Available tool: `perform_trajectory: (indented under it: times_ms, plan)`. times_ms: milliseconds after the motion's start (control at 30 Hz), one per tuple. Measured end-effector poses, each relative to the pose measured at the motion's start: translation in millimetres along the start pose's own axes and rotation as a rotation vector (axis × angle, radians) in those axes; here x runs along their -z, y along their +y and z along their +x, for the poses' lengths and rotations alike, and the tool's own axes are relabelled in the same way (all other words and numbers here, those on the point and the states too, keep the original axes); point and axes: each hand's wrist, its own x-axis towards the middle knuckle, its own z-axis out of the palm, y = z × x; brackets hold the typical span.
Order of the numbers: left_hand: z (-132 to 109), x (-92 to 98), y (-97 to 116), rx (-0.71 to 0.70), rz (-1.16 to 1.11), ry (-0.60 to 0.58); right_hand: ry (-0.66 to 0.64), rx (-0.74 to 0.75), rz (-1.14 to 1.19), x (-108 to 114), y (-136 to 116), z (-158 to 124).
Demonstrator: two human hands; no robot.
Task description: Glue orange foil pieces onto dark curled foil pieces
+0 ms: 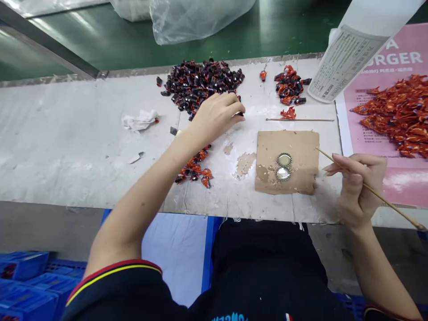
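Observation:
My left hand (219, 111) reaches to the front right edge of a heap of small black parts with orange edges (197, 82). Its fingers are bent together around a small black part (240, 114), mostly hidden by them. My right hand (363, 187) grips a thin wooden stick (394, 207) like a pen. The stick's tip is over the right edge of a brown cardboard square (301, 142). On that cardboard lie two upturned bottle caps, one with a dull inside (284, 159) and one with a shiny inside (283, 174).
Orange-and-black pieces (194, 169) lie under my left forearm, and more (290, 87) at the back. A second stick (307, 120) lies behind the cardboard. A labelled white bottle (357, 53) stands right, beside orange pieces (404, 116) on a pink sheet. Crumpled tissue (140, 120) lies left.

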Motion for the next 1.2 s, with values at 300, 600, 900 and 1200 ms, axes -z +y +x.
perform_trajectory:
  times_ms: [300, 600, 900, 1200]
  plan:
    - [-107.7, -14.1, 126.7, 0.165, -0.798, 0.337, -0.210, 0.060, 0.095, -15.0, -8.0, 4.5]
    - [-131.6, -47.2, 148.0, 0.557, -1.092, 0.338, -0.189, -0.101, 0.199, -18.6, -14.4, 5.3]
    - [-126.3, -55.5, 155.9, 0.503, -1.176, 0.364, 0.035, -0.480, 0.432, -21.2, -24.0, 9.2]
    - [-116.0, -56.7, 159.4, 0.485, -1.134, 0.469, 0.087, -0.626, 0.419, -20.5, -17.5, 6.1]
